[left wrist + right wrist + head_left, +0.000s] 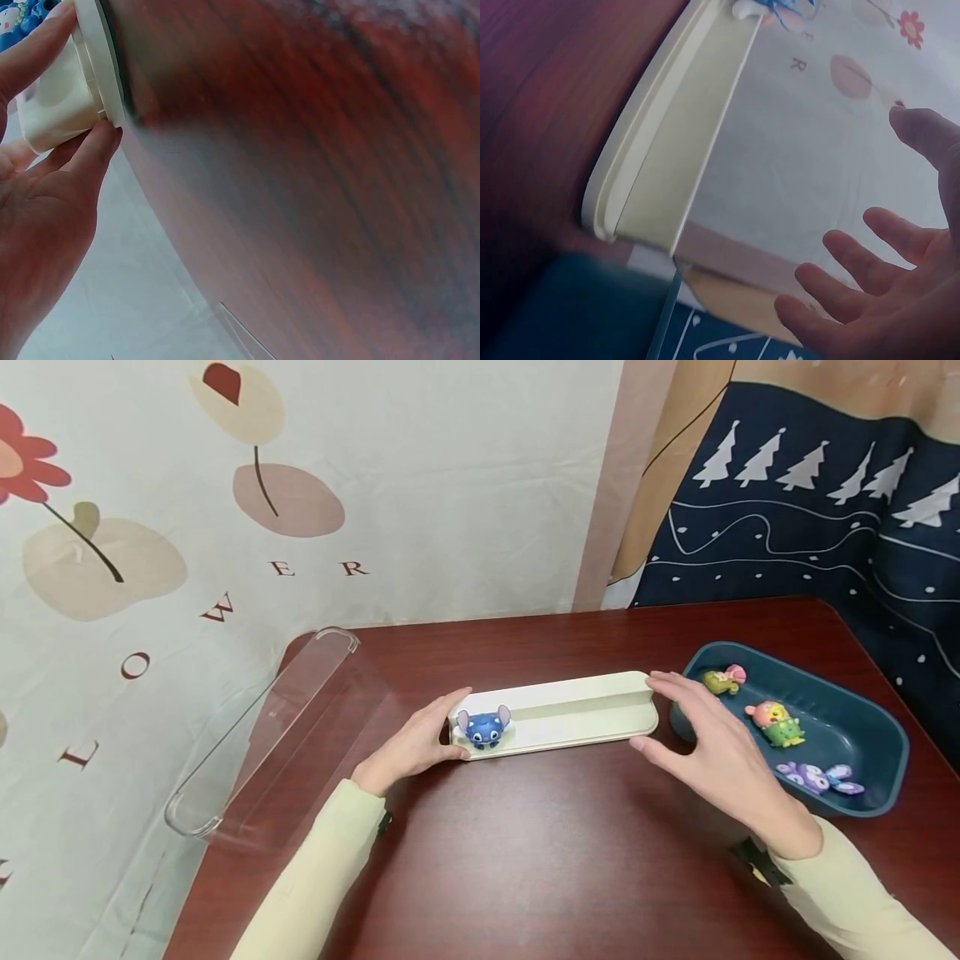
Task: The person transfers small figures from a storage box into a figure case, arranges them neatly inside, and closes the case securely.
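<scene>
A long cream stepped display base (577, 731) lies on the dark red-brown table. A blue big-eared figurine (483, 728) stands at its left end. My left hand (416, 739) grips that end, thumb near the front and fingers behind; the left wrist view shows this hand (52, 202) around the base's end (60, 105). Beside the base's right end, my right hand (723, 764) is held with its fingers spread. In the right wrist view the right hand (885, 270) stands apart from the base (682, 135) and holds nothing.
On the right a dark blue tray (892, 735) holds a green-and-pink figurine (723, 679), a yellow-and-green figurine (776, 723) and a purple long-eared figurine (819, 777). A clear plastic cover (277, 743) lies at the table's left edge. Printed cloth (465, 485) hangs behind.
</scene>
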### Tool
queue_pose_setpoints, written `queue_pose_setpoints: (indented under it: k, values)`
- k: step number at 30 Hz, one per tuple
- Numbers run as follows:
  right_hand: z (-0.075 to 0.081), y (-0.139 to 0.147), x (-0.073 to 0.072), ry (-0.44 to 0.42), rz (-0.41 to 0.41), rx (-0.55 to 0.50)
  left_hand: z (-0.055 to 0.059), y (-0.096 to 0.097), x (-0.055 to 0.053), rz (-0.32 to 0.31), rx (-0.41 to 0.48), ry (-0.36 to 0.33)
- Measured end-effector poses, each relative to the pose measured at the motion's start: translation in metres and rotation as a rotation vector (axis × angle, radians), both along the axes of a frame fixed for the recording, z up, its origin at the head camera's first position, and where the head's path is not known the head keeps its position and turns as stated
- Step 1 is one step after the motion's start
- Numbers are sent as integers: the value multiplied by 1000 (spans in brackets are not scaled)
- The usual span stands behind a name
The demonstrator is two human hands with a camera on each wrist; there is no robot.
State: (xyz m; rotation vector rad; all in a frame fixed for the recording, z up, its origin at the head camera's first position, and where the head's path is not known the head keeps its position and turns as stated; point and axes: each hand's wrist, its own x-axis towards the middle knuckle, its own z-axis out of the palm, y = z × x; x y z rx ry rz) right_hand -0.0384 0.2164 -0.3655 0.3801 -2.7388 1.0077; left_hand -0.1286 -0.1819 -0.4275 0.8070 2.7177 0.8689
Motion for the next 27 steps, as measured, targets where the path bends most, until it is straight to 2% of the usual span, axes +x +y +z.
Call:
queue_pose_setpoints:
  k: [9, 14, 17, 24, 27]
  values:
    - [5, 43, 7, -103, -135, -26, 1, 0, 0, 2, 8, -4]
    - [6, 63, 8, -137, -218, -18, -1, -1, -1, 4, 7, -7]
    - [6, 74, 7, -187, -262, 11, -1, -1, -1, 4, 3, -5]
    - [1, 103, 3, -330, -313, -5, 0, -1, -1, 8, 1, -7]
    - [-3, 115, 0, -345, -315, -23, -1, -1, -1, 6, 0, -12]
